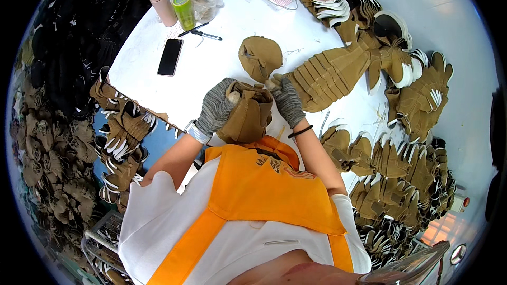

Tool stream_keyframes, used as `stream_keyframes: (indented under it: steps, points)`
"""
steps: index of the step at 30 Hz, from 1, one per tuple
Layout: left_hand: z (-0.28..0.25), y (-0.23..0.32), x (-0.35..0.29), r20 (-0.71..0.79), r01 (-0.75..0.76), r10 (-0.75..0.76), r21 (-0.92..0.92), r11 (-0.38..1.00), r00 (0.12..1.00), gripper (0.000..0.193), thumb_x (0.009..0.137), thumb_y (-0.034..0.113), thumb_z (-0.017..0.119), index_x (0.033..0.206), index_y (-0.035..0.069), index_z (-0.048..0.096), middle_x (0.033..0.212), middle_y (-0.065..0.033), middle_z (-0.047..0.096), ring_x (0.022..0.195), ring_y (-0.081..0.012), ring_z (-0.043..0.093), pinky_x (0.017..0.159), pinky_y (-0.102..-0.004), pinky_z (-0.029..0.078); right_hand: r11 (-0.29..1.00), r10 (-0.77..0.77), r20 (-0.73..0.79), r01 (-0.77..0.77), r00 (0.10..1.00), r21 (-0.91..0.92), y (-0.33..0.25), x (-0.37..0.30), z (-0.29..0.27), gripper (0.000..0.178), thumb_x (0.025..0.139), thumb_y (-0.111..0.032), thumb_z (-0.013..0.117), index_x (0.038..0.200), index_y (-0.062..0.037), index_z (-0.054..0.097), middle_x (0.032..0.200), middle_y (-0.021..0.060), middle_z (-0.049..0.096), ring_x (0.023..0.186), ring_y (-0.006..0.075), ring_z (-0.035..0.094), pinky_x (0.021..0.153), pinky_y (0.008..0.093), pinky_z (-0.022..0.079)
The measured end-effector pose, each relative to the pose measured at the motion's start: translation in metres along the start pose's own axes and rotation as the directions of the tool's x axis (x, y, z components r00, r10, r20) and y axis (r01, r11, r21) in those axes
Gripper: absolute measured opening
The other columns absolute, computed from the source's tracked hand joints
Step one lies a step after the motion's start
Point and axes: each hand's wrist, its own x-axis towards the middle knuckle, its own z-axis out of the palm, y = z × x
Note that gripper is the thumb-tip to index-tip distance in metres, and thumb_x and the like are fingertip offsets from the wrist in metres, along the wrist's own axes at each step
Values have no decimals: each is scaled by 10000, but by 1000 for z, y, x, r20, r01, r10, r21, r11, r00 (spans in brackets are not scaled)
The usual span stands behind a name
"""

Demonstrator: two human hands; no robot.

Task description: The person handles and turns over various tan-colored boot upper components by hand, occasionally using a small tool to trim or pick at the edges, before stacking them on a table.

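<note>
A brown fabric piece (245, 116), shaped like a cap with its opening upward, is held close to my orange apron at the table's near edge. My left hand (217, 106), in a grey knitted glove with bare fingertips, grips its left side, the thumb over the rim. My right hand (285, 97), gloved alike, has its fingers closed together at the piece's upper right rim; exactly what they pinch is partly hidden. Just beyond lies another brown cap-like piece (260, 57) on the white table (211, 58). A row of overlapping brown pieces (330, 76) starts beside my right hand.
Toward the table's back left are a pink bottle (162, 6), a green cup (184, 12), pens (205, 35) and a phone (170, 57). More brown pieces with white edges (422, 97) heap up on the right. Dark piles (79, 37) flank the table's left.
</note>
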Motion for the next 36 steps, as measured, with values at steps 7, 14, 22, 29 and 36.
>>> stream_keyframes:
  steps: [7, 14, 22, 29, 36]
  points:
    - [3, -7, -5, -5, 43, -44, -169, 985, 999, 381, 889, 287, 575, 1132, -6, 559, 1028, -151, 629, 940, -265, 609, 854, -324, 471, 455, -290, 118, 245, 950, -856, 6, 47, 30, 696, 800, -344, 658, 1404, -244, 328, 1261, 141, 509, 1151, 319, 498, 1028, 596, 239]
    - [0, -16, -7, 48, 151, -144, -305, 940, 988, 547, 883, 405, 597, 1212, -24, 518, 1107, -95, 591, 1016, -166, 546, 902, -299, 440, 714, -415, -36, 300, 909, -633, -9, 61, 41, 636, 763, -351, 682, 1316, -174, 420, 1240, 145, 512, 1102, 338, 524, 936, 529, 375]
    - [4, 1, -4, -12, 67, -71, -228, 971, 997, 493, 906, 443, 529, 1094, -12, 566, 989, -103, 609, 895, -178, 560, 829, -294, 449, 783, -193, -13, 146, 981, -604, 0, 72, 20, 245, 837, -113, 571, 1081, -98, 592, 936, 173, 651, 880, 332, 622, 756, 371, 495]
    - [1, 65, 10, -89, 14, -18, -52, 999, 996, 380, 906, 255, 594, 1185, 1, 549, 1129, -138, 600, 1066, -220, 560, 926, -334, 447, 900, -367, -433, 432, 823, 59, -144, -14, -98, 360, 869, -199, 640, 1159, -14, 535, 1017, 50, 601, 908, 137, 543, 803, 260, 454]
    - [56, 151, 50, 395, 217, 139, -726, 652, 908, 734, 910, 505, 478, 1390, -21, 298, 1360, -178, 422, 1256, -265, 426, 1071, -386, 309, 851, -373, -550, 512, 747, 119, -161, -123, -151, 346, 855, -143, 653, 1171, -40, 558, 1053, 54, 605, 949, 138, 564, 853, 262, 463]
